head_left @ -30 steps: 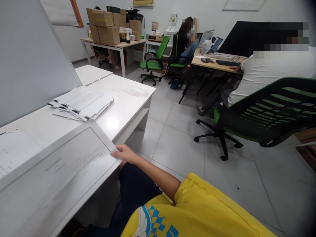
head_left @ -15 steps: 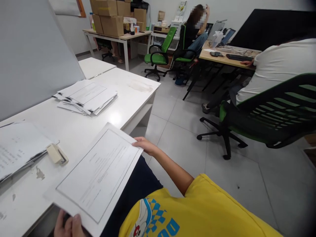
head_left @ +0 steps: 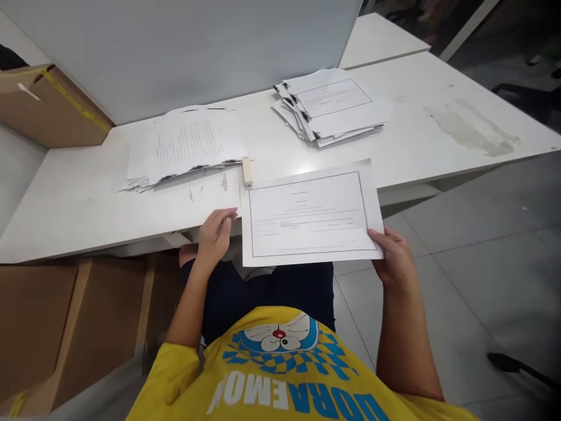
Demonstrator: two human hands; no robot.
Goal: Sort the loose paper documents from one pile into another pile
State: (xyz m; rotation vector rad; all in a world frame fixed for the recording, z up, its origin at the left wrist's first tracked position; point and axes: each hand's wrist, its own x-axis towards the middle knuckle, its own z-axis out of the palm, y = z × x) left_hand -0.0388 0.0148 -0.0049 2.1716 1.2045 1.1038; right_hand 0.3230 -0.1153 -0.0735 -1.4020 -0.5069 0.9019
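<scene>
My right hand (head_left: 394, 254) grips a printed sheet of paper (head_left: 307, 219) by its right edge, thumb on top. A thin black border frames the lines of text on the sheet. Just off the sheet's left edge is my left hand (head_left: 216, 237), fingers loosely stretched and holding nothing. Beyond the sheet's upper left corner, a small cream stapler (head_left: 248, 172) lies on the desk, partly hidden by the paper. Left of it rests a stack of printed sheets (head_left: 188, 143) with dark marks along the near edge. Another stack of bordered sheets (head_left: 333, 105) sits farther right, unevenly piled.
The white desk (head_left: 407, 164) runs across in front of me, with a grey upright panel (head_left: 210, 52) behind it. A cardboard box (head_left: 65, 111) stands at its left end. More cardboard boxes (head_left: 35, 327) are below left. A chair leg (head_left: 504, 362) shows on the right.
My view has swung left from the room to the desk. My left hand, on the sheet's corner half a second ago, has let go. The right hand still holds the sheet, now level before me.
</scene>
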